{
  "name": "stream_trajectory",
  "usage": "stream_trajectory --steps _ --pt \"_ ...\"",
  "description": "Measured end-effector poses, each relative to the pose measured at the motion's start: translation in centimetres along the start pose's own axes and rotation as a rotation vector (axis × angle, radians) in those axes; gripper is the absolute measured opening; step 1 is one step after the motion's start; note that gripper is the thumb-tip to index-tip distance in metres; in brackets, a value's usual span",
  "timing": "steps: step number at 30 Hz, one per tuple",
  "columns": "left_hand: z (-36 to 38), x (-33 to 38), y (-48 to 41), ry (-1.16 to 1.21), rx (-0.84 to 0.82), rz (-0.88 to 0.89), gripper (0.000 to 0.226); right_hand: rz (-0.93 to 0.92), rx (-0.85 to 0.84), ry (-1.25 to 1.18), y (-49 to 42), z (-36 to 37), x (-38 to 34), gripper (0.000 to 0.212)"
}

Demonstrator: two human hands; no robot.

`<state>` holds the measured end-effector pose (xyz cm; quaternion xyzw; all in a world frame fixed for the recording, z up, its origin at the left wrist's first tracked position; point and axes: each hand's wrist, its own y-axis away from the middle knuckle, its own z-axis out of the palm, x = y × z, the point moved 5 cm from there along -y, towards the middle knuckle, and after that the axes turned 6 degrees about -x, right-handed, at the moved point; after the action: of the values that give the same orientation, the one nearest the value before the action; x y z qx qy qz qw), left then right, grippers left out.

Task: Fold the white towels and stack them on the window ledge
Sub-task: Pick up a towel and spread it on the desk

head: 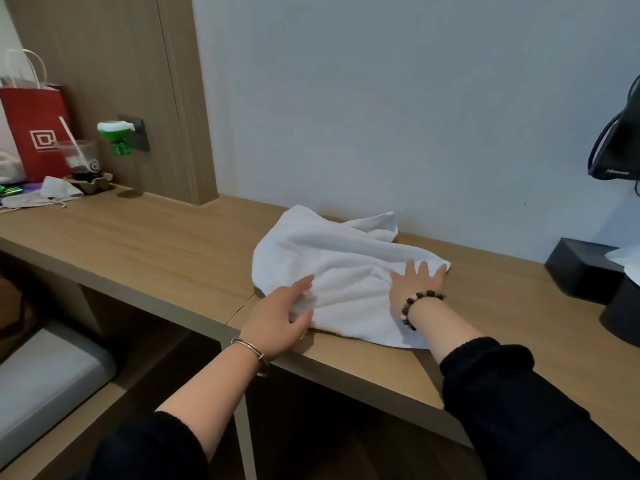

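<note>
A white towel (341, 268) lies rumpled on the wooden desk (166, 251), close to the wall. My left hand (280, 320) rests at the towel's near left edge, thumb and fingers around a fold of cloth. My right hand (415, 284) lies flat on the towel's right part, fingers spread and pointing away from me. A metal bangle sits on my left wrist and a bead bracelet on my right. No window ledge is in view.
At the far left of the desk stand a red paper bag (34, 133), a plastic cup with a straw (81, 159) and a grey cloth (52, 194). Black boxes (585, 270) sit at the right, below a dark monitor (620, 147). A grey cushion (45, 379) lies lower left.
</note>
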<state>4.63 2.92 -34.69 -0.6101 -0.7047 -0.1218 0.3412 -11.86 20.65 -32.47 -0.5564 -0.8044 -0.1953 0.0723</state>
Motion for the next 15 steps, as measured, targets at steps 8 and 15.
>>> stream_trajectory --steps 8,15 --pt "-2.3 -2.5 -2.9 0.26 0.268 -0.35 0.066 -0.245 0.186 -0.349 1.4 -1.5 -4.8 0.057" --pt "-3.7 -6.6 -6.2 1.056 0.399 -0.729 0.072 -0.262 0.048 -0.375 0.6 1.6 -6.0 0.063"
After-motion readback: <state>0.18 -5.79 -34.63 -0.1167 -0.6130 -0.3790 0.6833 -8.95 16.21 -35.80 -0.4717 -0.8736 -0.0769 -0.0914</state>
